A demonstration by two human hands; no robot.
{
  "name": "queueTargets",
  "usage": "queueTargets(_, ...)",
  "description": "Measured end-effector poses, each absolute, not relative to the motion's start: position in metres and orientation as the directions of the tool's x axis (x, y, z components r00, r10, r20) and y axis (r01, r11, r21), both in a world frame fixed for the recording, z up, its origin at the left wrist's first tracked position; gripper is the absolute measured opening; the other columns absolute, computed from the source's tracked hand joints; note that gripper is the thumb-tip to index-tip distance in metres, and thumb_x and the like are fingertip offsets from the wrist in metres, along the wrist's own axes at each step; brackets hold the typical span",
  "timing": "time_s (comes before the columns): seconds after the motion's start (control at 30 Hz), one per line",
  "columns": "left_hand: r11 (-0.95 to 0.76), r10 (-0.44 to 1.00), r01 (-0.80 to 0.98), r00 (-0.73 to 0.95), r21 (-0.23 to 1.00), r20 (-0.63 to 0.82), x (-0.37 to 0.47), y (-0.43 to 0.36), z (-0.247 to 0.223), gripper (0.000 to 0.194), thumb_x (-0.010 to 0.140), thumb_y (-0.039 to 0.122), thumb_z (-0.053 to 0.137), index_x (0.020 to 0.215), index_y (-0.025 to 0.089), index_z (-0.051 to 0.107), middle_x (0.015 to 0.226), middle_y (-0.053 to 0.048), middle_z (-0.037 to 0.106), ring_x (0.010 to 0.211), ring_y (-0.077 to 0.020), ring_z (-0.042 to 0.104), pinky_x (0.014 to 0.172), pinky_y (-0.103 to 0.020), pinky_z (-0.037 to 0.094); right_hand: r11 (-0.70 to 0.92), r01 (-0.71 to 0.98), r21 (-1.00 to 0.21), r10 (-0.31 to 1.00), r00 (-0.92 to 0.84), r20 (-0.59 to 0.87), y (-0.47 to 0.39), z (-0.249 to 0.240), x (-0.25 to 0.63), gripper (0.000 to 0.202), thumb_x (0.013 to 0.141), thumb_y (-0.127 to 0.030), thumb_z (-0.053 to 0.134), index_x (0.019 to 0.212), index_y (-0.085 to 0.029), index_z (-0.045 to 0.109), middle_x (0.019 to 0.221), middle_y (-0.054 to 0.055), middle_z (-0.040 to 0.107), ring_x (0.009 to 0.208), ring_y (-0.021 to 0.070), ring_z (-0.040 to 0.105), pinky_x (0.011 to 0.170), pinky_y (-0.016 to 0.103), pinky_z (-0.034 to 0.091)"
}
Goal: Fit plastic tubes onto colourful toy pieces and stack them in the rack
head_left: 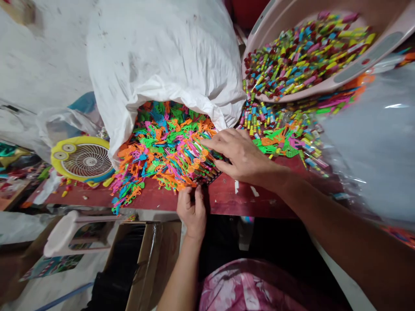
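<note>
We curl the left hand (192, 211) at the near edge of the row (197, 162), likely for steadying, grip unclear; our right hand (238, 155) spreads over it, released.

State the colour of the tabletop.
The tabletop is dark red, best seen in the head view.

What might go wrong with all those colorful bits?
Some of the plastic pieces reach the front edge of the red table, so a bump might tip them off. The loose little tubes lie close to green and orange pieces, so they could get mixed up. The right hand might nudge the heap and start a slide.
</note>
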State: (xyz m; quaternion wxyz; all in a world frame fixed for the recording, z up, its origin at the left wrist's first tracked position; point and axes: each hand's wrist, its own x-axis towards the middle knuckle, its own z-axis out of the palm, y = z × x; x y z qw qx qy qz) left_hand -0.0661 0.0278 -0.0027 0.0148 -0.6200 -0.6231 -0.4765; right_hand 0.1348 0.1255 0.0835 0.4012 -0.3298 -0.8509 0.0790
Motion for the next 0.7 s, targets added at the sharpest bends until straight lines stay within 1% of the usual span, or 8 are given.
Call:
queueTargets(0.1,-0.191,0.711,0.773,-0.316,0.605,0.628,-0.066,0.026,-0.008,0.01,0.093,0.029,0.056,0.092,0.019,0.059,0.083,-0.002,0.059,0.079,-0.0143,0.057,0.077,-0.027,0.047,0.815,0.472,-0.337,0.561,-0.495,0.664,0.126,0.092,0.132,0.046,0.087,-0.031,0.062,0.132,-0.025,0.057,0.125,0.008,0.057,0.119,0.0292,0.045,0.103,0.048,0.03)
queueTargets(0.17,-0.202,0.726,0.715,-0.349,0.669,0.592,-0.065,0.026,-0.012,0.013,0.094,0.03,0.053,0.097,0.019,0.058,0.087,-0.003,0.061,0.081,-0.0145,0.06,0.077,-0.026,0.048,0.851,0.438,-0.288,0.506,-0.542,0.671,0.125,0.097,0.124,0.041,0.089,-0.035,0.061,0.128,-0.024,0.06,0.123,0.007,0.059,0.121,0.0287,0.044,0.105,0.049,0.026)
queueTargets(0.27,-0.226,0.768,0.616,-0.364,0.755,0.527,-0.064,0.028,-0.016,0.019,0.097,0.032,0.048,0.106,0.018,0.057,0.097,-0.007,0.067,0.089,-0.0162,0.064,0.081,-0.028,0.05,0.887,0.41,-0.214,0.442,-0.617,0.651,0.123,0.1,0.108,0.03,0.092,-0.035,0.058,0.118,-0.022,0.064,0.108,0.006,0.063,0.112,0.0266,0.047,0.105,0.05,0.022)
queueTargets(0.33,-0.218,0.776,0.633,-0.349,0.743,0.525,-0.064,0.028,-0.016,0.02,0.097,0.032,0.046,0.108,0.018,0.057,0.1,-0.009,0.068,0.092,-0.0173,0.065,0.082,-0.029,0.051,0.89,0.422,-0.173,0.429,-0.646,0.631,0.121,0.099,0.097,0.023,0.092,-0.034,0.057,0.108,-0.021,0.067,0.098,0.005,0.062,0.104,0.0247,0.048,0.106,0.05,0.02)
queueTargets(0.4,-0.196,0.777,0.69,-0.323,0.697,0.54,-0.065,0.027,-0.015,0.018,0.097,0.031,0.046,0.103,0.018,0.057,0.094,-0.008,0.068,0.087,-0.0169,0.065,0.078,-0.027,0.05,0.879,0.45,-0.161,0.445,-0.648,0.618,0.12,0.098,0.089,0.017,0.091,-0.032,0.058,0.096,-0.02,0.068,0.092,0.004,0.06,0.098,0.0234,0.048,0.106,0.05,0.019)
queueTargets(0.53,-0.171,0.765,0.767,-0.293,0.619,0.574,-0.067,0.025,-0.012,0.012,0.097,0.028,0.046,0.09,0.02,0.053,0.076,-0.002,0.062,0.067,-0.0131,0.059,0.064,-0.023,0.045,0.85,0.463,-0.25,0.511,-0.613,0.603,0.122,0.098,0.084,0.013,0.09,-0.029,0.06,0.083,-0.019,0.064,0.087,0.002,0.056,0.092,0.0213,0.048,0.104,0.046,0.022)
queueTargets(0.63,-0.166,0.748,0.786,-0.293,0.596,0.595,-0.066,0.027,-0.013,0.012,0.097,0.027,0.045,0.089,0.02,0.052,0.075,-0.001,0.06,0.065,-0.0132,0.058,0.062,-0.023,0.043,0.838,0.431,-0.334,0.543,-0.607,0.58,0.125,0.101,0.086,0.014,0.089,-0.024,0.06,0.076,-0.018,0.06,0.082,0.001,0.055,0.086,0.0188,0.049,0.097,0.04,0.029)
queueTargets(0.7,-0.149,0.739,0.796,-0.305,0.587,0.601,-0.066,0.028,-0.013,0.013,0.097,0.026,0.045,0.088,0.02,0.051,0.073,-0.001,0.06,0.063,-0.0136,0.058,0.06,-0.023,0.042,0.839,0.412,-0.355,0.544,-0.619,0.566,0.127,0.103,0.087,0.015,0.089,-0.022,0.06,0.075,-0.018,0.06,0.081,0.0,0.055,0.084,0.0182,0.05,0.092,0.037,0.031)
